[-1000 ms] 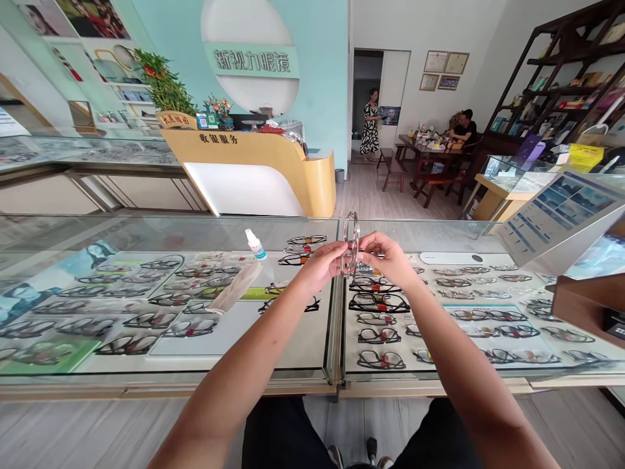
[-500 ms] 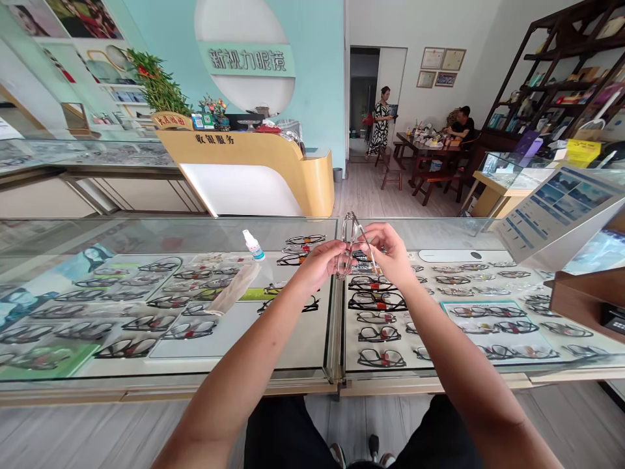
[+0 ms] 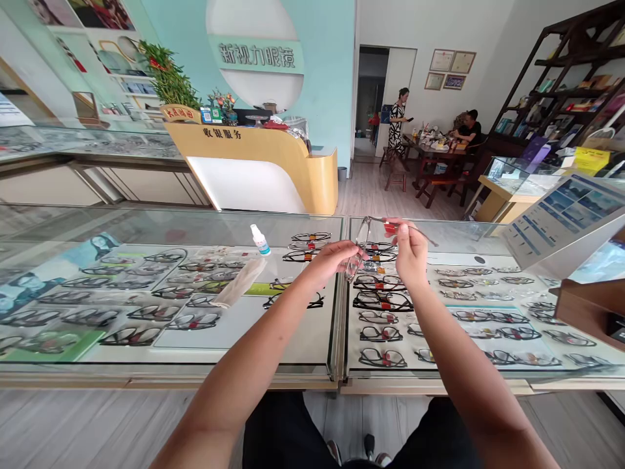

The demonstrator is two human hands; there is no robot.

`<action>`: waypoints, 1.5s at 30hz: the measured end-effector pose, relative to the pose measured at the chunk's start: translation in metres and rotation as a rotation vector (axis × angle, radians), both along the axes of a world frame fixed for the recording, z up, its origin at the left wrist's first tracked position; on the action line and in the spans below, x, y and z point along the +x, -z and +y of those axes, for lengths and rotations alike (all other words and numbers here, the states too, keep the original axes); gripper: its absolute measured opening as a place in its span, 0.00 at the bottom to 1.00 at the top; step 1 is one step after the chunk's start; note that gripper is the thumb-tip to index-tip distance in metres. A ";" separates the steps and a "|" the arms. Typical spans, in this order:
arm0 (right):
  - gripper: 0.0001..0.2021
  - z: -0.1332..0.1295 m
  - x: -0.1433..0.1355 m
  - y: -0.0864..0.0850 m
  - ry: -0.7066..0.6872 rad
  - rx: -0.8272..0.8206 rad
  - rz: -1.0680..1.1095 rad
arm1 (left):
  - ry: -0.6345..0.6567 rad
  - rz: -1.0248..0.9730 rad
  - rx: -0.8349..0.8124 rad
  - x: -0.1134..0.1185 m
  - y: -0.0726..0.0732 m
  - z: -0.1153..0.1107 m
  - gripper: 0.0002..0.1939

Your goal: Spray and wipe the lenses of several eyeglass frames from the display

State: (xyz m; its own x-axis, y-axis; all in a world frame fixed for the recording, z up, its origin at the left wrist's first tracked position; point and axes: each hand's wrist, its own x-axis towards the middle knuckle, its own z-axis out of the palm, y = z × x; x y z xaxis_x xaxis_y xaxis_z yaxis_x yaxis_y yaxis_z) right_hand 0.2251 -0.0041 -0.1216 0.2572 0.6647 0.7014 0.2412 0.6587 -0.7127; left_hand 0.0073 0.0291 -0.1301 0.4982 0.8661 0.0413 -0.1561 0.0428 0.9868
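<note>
A pair of thin-framed glasses (image 3: 362,238) is held up above the glass counter, its front turned nearly edge-on. My left hand (image 3: 336,257) is closed on the lens side of the frame. At the right, my right hand (image 3: 411,251) pinches a temple arm, which sticks out to the right past the fingers. A small white bottle with a blue label (image 3: 260,240) stands on the counter to the left of my hands. Nearer to me lies a crumpled beige cloth (image 3: 240,283).
Rows of glasses (image 3: 383,301) lie inside the glass display counter (image 3: 303,339). At the right stand a printed display board (image 3: 561,215) and a brown box (image 3: 590,309). Beyond are a reception desk (image 3: 249,150), a standing person (image 3: 398,124) and a seated person (image 3: 469,130).
My right hand has moved outward to the right along the temple arm, which now points right. The glasses have tilted and shifted slightly right. The camera view has shifted a little.
</note>
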 end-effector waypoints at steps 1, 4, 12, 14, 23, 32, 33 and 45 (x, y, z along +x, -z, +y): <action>0.25 0.002 0.004 -0.001 0.001 -0.029 0.033 | 0.014 0.013 0.003 0.000 0.000 0.000 0.30; 0.27 0.007 0.015 -0.002 -0.010 -0.091 0.103 | 0.060 0.043 0.042 0.000 0.002 0.000 0.29; 0.26 0.016 0.019 0.000 -0.122 -0.199 0.153 | -0.015 0.029 0.099 0.000 0.004 -0.001 0.31; 0.27 0.017 0.017 0.002 -0.176 -0.313 0.143 | -0.077 0.010 0.118 0.000 0.005 0.000 0.32; 0.27 0.015 -0.002 0.016 -0.173 -0.308 -0.072 | -0.128 0.142 0.382 0.008 0.012 0.000 0.26; 0.18 0.017 0.005 0.021 -0.158 -0.281 -0.138 | -0.172 0.159 0.401 0.011 0.013 -0.004 0.24; 0.20 0.019 0.006 0.022 -0.151 -0.272 -0.140 | -0.187 0.151 0.398 0.011 0.014 -0.003 0.25; 0.10 0.024 0.012 0.021 0.087 -0.266 -0.286 | -0.570 -0.182 0.189 -0.008 0.001 0.014 0.33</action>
State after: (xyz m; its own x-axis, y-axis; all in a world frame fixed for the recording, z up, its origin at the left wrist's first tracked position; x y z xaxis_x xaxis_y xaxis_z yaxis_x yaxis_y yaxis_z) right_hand 0.2374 0.0194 -0.1426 0.1399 0.8173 0.5590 0.5010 0.4285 -0.7519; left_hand -0.0004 0.0431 -0.1316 -0.0698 0.9629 0.2607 -0.2689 -0.2698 0.9246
